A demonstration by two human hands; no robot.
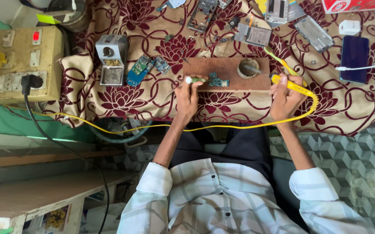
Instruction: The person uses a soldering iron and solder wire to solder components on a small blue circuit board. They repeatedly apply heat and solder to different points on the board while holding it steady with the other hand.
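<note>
Right now the right hand [285,96] is closed around a yellow soldering iron [283,80], its dark tip dipped into a small round tin [248,67] at the two o'clock corner of a brown wooden board [226,73]. The left hand [187,96] is wrapped on a green-handled tool [195,80] with a white cap, its working end meeting a small blue circuit board [218,81] that lies at the six o'clock edge of the wooden board. As I judge it, the work sits at an early or middle stage — the iron is at the tin, not on the circuit board, so whatever joint is meant there looks still to be made. Outward at nine o'clock lie two more loose circuit boards [143,69] and a grey metal iron stand [111,59]; farther, a beige switch-and-socket box [22,65] with a red indicator and a black plug. At twelve o'clock, stripped phone frames [202,14] are scattered over the maroon floral cloth [153,97]. Toward one o'clock sit a white cube-shaped charger [349,27] and a dark blue phone [354,59]; a red carton [352,5] with white markings occupies the far corner — its print too small to make out.
</note>
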